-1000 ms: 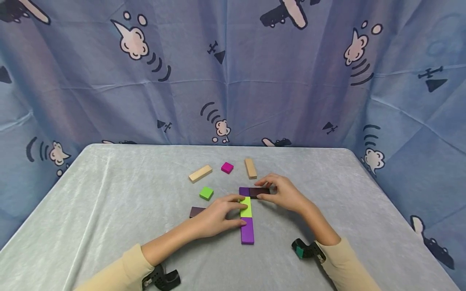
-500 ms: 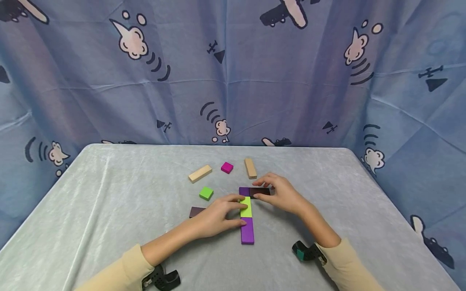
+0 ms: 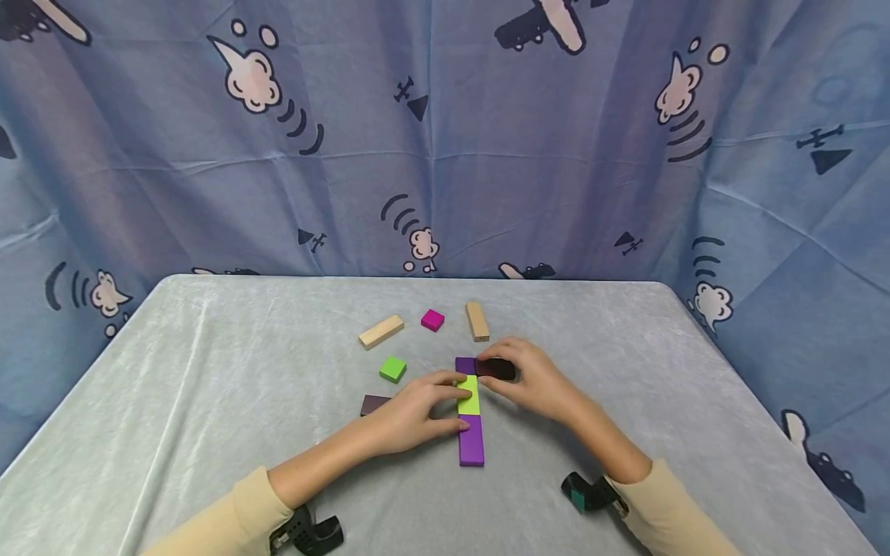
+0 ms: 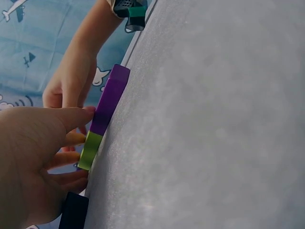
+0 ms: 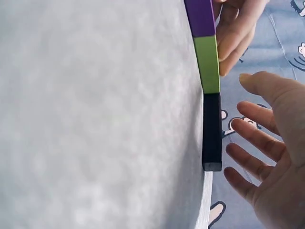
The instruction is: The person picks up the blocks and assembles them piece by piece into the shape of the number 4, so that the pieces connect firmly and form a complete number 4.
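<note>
In the head view, a row of flat blocks lies on the table: a purple block [image 3: 471, 446] nearest, a yellow-green block [image 3: 468, 405] beyond it, a small purple block [image 3: 465, 365] at the far end. A dark block [image 3: 497, 369] extends rightward from that far piece. My left hand [image 3: 415, 415] rests its fingertips on the yellow-green block and its thumb on the near purple one, fingers loosely extended. My right hand [image 3: 538, 378] hovers around the dark block, thumb and fingers spread apart. In the right wrist view its relaxed fingers stand off the black block [image 5: 212, 131].
Beyond the row lie two plain wooden blocks [image 3: 381, 332], a magenta block [image 3: 433, 320] and a green block [image 3: 392, 369]. A dark brown block [image 3: 374, 405] is partly hidden by the left hand. A patterned blue curtain [image 3: 431, 139] hangs behind the grey cloth-covered table [image 3: 243, 371].
My right hand has shifted slightly left over the dark block, its thumb now near the yellow-green block. The left hand and the blocks have stayed in place.
</note>
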### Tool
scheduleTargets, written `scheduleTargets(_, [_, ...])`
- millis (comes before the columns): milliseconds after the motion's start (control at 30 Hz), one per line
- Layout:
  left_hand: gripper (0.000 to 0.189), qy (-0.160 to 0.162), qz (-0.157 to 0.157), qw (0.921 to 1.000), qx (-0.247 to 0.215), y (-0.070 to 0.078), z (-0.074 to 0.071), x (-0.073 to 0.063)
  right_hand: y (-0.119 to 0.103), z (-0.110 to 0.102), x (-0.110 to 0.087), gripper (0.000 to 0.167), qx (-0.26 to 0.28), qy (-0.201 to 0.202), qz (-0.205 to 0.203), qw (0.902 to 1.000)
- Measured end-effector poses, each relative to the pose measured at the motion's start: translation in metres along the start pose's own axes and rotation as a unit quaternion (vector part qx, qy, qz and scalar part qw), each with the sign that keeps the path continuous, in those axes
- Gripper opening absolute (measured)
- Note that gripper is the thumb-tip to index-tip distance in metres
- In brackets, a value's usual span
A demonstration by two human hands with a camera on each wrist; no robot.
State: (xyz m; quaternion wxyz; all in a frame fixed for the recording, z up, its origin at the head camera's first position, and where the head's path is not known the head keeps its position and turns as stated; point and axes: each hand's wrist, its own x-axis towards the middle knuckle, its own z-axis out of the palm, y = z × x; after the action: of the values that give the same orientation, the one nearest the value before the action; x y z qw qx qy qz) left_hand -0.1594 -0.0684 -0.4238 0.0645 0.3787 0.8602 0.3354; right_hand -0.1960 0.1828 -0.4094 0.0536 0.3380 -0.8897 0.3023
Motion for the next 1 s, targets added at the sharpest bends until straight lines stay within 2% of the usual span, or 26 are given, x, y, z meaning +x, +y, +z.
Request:
scheduleTargets(500, [0.043,0.003,0.005,1.0,0.004,0.0,0.0,-0.001,-0.009,0.0,-0.004,0.034,0.011,-0.018,0.015,0.9997])
scheduleTargets(833, [0.043,0.004,0.012,0.9999,0.008,-0.002,0.001,-0.001,-0.003,0.01,-0.007,0.032,0.031,0.009,-0.02,0.9993])
scheduleTargets(1000, [0.043,0.001,0.008,0.9999,0.008,-0.001,0.0,-0.001,0.0,0.014,-0.008,0.032,0.036,0.017,-0.018,0.9991])
